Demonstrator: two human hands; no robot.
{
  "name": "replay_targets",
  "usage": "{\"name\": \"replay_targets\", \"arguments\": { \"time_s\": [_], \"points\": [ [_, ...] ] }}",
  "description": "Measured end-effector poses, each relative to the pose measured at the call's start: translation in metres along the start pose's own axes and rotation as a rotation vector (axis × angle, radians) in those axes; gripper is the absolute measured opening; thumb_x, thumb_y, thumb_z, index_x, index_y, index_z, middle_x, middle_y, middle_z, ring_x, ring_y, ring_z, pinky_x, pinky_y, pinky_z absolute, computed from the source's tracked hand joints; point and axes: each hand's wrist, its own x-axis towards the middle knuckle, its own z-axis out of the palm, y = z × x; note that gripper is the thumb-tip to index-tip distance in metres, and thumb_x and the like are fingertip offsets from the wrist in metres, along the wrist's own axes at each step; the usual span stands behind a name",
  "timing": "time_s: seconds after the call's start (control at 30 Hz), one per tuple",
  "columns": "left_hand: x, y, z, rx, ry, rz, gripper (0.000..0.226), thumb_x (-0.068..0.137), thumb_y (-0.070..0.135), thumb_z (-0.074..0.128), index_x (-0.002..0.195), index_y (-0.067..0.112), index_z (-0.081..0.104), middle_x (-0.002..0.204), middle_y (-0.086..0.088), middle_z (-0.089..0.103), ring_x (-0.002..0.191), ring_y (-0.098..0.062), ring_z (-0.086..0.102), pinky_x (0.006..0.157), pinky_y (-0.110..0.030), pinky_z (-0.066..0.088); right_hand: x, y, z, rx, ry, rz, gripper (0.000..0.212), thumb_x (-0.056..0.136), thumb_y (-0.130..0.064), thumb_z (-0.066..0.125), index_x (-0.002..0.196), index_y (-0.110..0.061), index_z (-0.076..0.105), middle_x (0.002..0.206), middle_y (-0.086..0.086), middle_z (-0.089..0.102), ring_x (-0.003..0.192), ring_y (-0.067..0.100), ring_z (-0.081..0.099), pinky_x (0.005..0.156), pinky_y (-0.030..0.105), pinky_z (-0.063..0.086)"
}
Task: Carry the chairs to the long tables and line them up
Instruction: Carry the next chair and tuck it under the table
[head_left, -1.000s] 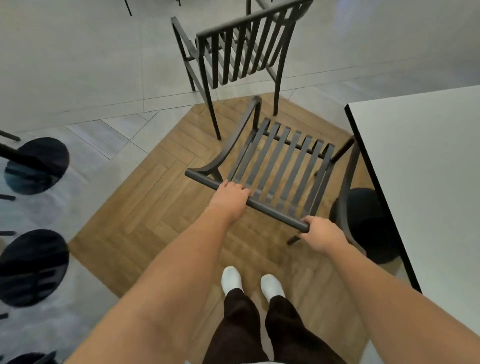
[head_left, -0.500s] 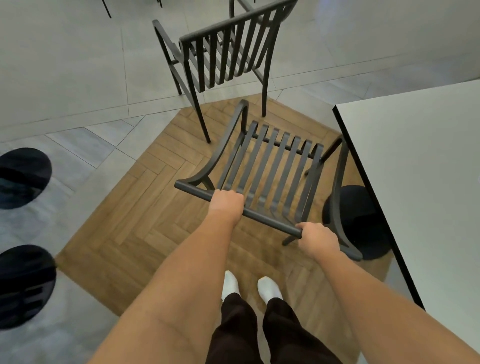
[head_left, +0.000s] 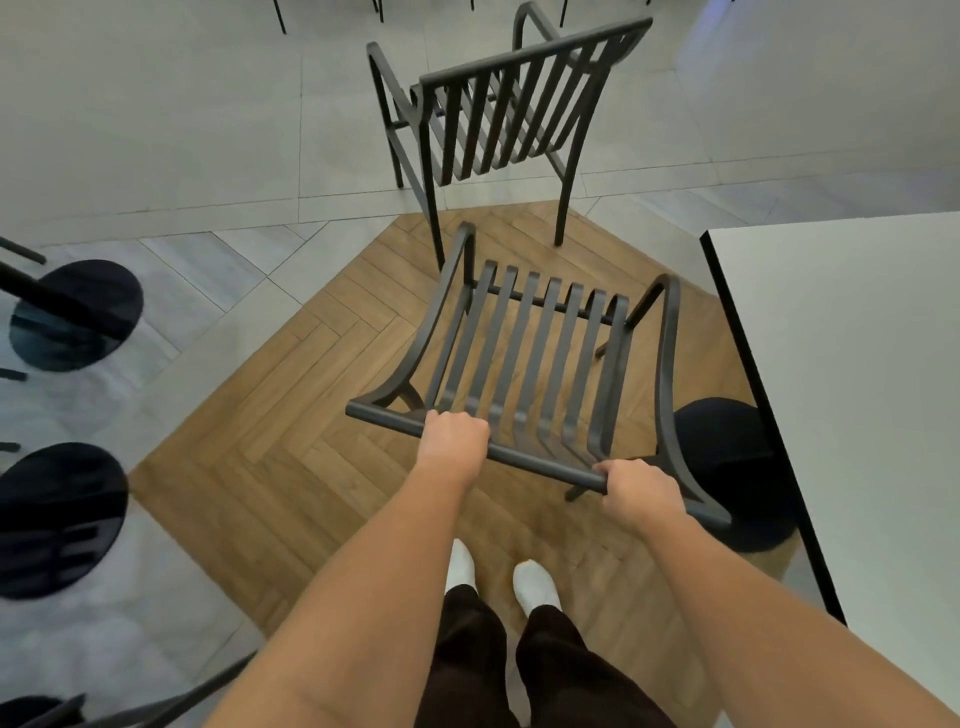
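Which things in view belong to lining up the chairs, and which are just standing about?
Part of the job:
- near chair, top rail gripped by left hand and right hand
- far chair, standing beyond it
- white table, at right

Just standing about:
- round black bases on the floor at left
- black pedestal base beside the table edge

The held chair has swung squarer behind the second chair
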Motion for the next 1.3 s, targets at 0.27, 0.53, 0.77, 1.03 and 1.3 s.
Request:
{"name": "replay_targets", "arguments": {
  "time_s": [0.27,0.53,0.77,1.03,1.3],
  "points": [
    [-0.035,-0.003,0.028,-0.074,0.013,-0.125,0.018,0.101,0.018,0.056,0.111,0.025,0.068,0.095,0.002,0.067,0.097,-0.025,0.065,0.093,-0.044,0.042,-0.006,-0.011,-0.001,-0.105,-0.007,-0.108,0.037,0.099,-0.018,0.053,0.132,-0.033,0.062,0.112,-0.002,0.066,0.094,0.019,0.060,0.082,0.032,0.050],
    [-0.075,-0.003,0.059,-0.154,0.027,-0.291,0.022,0.102,0.015,0.052,0.115,0.026,0.066,0.103,0.000,0.069,0.102,-0.026,0.065,0.093,-0.045,0.042,-0.008,-0.028,0.003,-0.202,-0.007,-0.222,0.033,0.097,-0.021,0.055,0.127,-0.033,0.064,0.112,-0.002,0.067,0.101,0.022,0.065,0.089,0.040,0.056],
    [-0.111,-0.010,0.090,-0.249,0.031,-0.421,0.021,0.101,0.017,0.055,0.118,0.026,0.066,0.105,0.000,0.069,0.104,-0.026,0.064,0.097,-0.045,0.043,-0.008,-0.055,0.012,-0.299,0.027,-0.348,0.031,0.098,-0.019,0.057,0.124,-0.034,0.065,0.103,-0.003,0.067,0.096,0.020,0.066,0.088,0.041,0.058],
    [-0.160,-0.009,0.120,-0.370,0.058,-0.622,0.026,0.100,0.015,0.055,0.120,0.028,0.066,0.106,0.002,0.070,0.103,-0.024,0.065,0.095,-0.042,0.045,-0.011,-0.095,0.021,-0.445,0.076,-0.529,0.029,0.097,-0.021,0.060,0.122,-0.035,0.065,0.095,-0.006,0.066,0.087,0.017,0.066,0.082,0.037,0.058],
    [-0.203,-0.015,0.152,-0.491,0.075,-0.771,0.023,0.099,0.016,0.054,0.114,0.030,0.065,0.097,0.003,0.071,0.093,-0.023,0.067,0.086,-0.038,0.050,-0.020,-0.150,0.025,-0.636,0.091,-0.698,0.031,0.098,-0.020,0.060,0.125,-0.033,0.064,0.097,-0.003,0.066,0.090,0.021,0.067,0.079,0.038,0.056]
  ]
}}
